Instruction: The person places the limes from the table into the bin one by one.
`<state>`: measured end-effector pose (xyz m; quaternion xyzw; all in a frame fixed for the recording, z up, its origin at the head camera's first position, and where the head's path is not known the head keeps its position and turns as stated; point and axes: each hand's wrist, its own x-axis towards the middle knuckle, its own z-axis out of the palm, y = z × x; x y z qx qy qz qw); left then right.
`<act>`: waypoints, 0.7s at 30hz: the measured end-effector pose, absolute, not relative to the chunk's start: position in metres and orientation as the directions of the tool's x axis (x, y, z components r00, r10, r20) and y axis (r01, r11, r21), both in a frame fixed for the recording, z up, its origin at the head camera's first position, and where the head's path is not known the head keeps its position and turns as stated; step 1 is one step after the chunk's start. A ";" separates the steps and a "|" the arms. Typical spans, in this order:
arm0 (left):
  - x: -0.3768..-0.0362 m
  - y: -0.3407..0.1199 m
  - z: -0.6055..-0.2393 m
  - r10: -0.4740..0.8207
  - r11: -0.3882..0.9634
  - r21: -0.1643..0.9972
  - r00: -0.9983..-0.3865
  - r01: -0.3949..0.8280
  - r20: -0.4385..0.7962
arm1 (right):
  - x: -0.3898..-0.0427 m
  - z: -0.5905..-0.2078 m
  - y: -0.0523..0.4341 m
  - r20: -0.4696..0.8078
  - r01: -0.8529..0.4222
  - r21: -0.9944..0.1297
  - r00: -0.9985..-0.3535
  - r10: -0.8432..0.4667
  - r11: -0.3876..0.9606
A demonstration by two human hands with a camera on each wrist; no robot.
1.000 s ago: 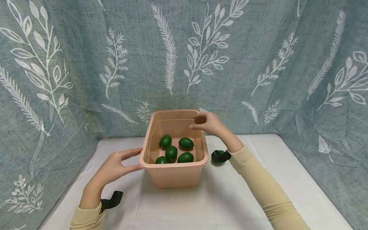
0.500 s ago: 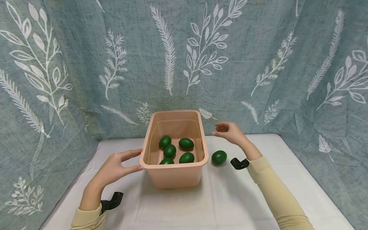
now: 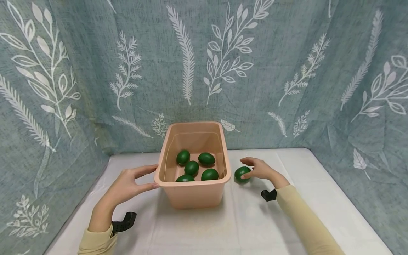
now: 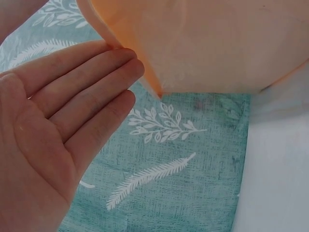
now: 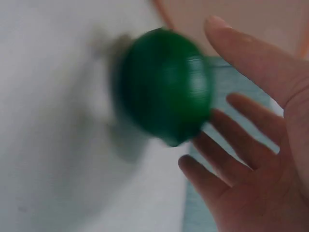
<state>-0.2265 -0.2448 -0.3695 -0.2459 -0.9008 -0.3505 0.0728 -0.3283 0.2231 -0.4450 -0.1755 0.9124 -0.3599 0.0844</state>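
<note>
left hand (image 3: 129,184): flat and relaxed, fingers (image 4: 91,72) straight, tips resting on the left corner of the tub's rim. Holding nothing, looks like it's just there to stop the tub sliding.
right hand (image 3: 262,169): down at the loose green egg, fingers (image 5: 241,145) spread wide and cupped beside it. The head view shows fingertips at the egg's right side; the wrist view is blurry, so I can't tell if it's actually gripped. No closed pinch that I can see.
loose green egg (image 3: 242,174): lying on the surface just right of the tub, near its right wall, outside it.
tub (image 3: 194,193): peach plastic bin, upright, middle of the surface, open top facing up, so dropping things in from above is easy.
eggs in the tub (image 3: 191,168): five green ones on the bottom, bunched toward the near half, some touching each other.
surface (image 3: 248,223): white cloth, carries the tub and the loose egg.
backdrop (image 3: 287,71): teal fabric with white leaf print, hung behind and down both sides.
wrist mounts (image 3: 123,222): black clips at each cuff of the pale yellow sleeves.
in the way: just the tub's right wall and rim, standing tall between the loose egg and the tub's inside.
</note>
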 end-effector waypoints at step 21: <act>-0.227 -0.244 -0.369 0.392 0.618 0.617 -0.871 0.487 0.295 | -0.318 -0.474 0.227 -0.031 -0.121 -0.758 -0.975 -0.221 0.641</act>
